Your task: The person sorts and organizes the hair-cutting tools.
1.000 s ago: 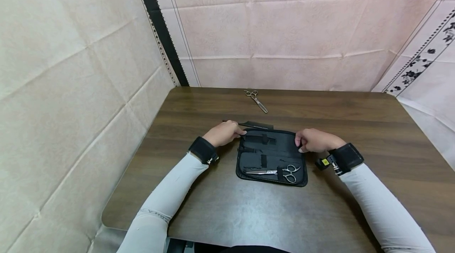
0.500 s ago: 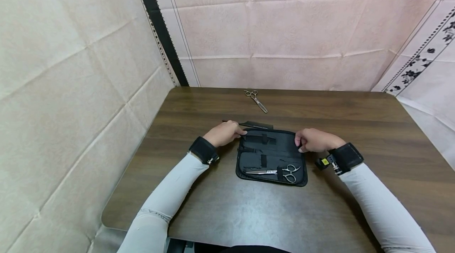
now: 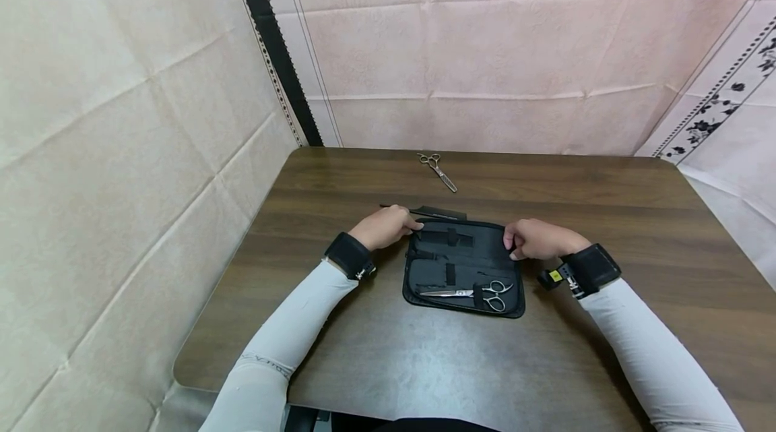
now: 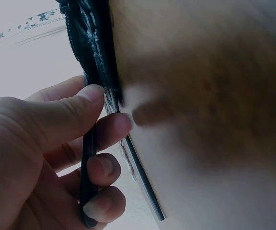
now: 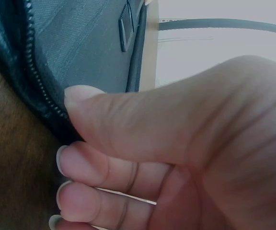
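Note:
A black zippered case (image 3: 433,271) lies unfolded on the wooden table, with elastic loops inside. Silver scissors (image 3: 451,294) are tucked under a loop in its near half. At the far left corner my left hand (image 3: 384,227) pinches the case's edge; the left wrist view shows a black strap (image 4: 89,143) running through its curled fingers. My right hand (image 3: 539,238) grips the far right edge, thumb (image 5: 104,112) on the inner face by the zipper and the other fingers beneath. Just behind the case lies a black comb (image 3: 442,213), its thin tail partly hidden by my left hand.
Silver thinning scissors (image 3: 442,174) lie near the back edge of the table (image 3: 582,203). Pale cloth (image 3: 485,48) hangs behind the table and on its left side. Bare tabletop stretches to either side of the case.

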`<state>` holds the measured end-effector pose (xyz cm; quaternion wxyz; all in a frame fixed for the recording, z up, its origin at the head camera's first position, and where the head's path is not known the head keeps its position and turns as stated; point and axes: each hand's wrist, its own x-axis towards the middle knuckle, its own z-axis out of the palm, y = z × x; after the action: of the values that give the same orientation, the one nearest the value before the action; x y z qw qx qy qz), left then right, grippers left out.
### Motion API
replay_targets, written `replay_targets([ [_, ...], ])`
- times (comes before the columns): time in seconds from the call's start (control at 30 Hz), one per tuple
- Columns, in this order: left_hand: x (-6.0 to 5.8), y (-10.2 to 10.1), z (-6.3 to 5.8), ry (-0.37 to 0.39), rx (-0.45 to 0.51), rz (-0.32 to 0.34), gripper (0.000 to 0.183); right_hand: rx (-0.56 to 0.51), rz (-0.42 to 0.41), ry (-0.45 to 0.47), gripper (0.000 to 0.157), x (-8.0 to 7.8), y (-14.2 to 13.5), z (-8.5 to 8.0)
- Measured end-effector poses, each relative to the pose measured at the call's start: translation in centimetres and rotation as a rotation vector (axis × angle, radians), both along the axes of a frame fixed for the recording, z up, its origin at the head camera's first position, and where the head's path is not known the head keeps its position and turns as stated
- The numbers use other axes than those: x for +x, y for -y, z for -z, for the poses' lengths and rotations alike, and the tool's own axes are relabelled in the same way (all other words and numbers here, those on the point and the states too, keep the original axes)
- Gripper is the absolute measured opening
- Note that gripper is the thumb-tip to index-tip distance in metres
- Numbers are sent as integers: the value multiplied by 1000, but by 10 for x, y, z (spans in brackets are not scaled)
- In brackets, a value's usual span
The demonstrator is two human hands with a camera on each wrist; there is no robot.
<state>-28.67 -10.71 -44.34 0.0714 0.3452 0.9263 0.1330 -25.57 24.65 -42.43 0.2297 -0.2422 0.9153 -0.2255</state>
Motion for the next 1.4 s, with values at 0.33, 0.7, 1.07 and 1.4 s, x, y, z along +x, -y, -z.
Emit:
replay_targets([
  [0.33,2,-2,-3,10,-1,-10,35,-1,-7,6,12,-1,-1,0],
  [0.7,2,-5,-4,5,-9,-1,34,-7,-7,6,12,-1,-1,-1],
  [1.07,1,-5,-2,-14,-15,11,34,-5,-5,4,11,1,1,-2],
  [1.4,2,-6,-3,-56,-7,28,33,0,-3,-4,11,0,0,-1],
])
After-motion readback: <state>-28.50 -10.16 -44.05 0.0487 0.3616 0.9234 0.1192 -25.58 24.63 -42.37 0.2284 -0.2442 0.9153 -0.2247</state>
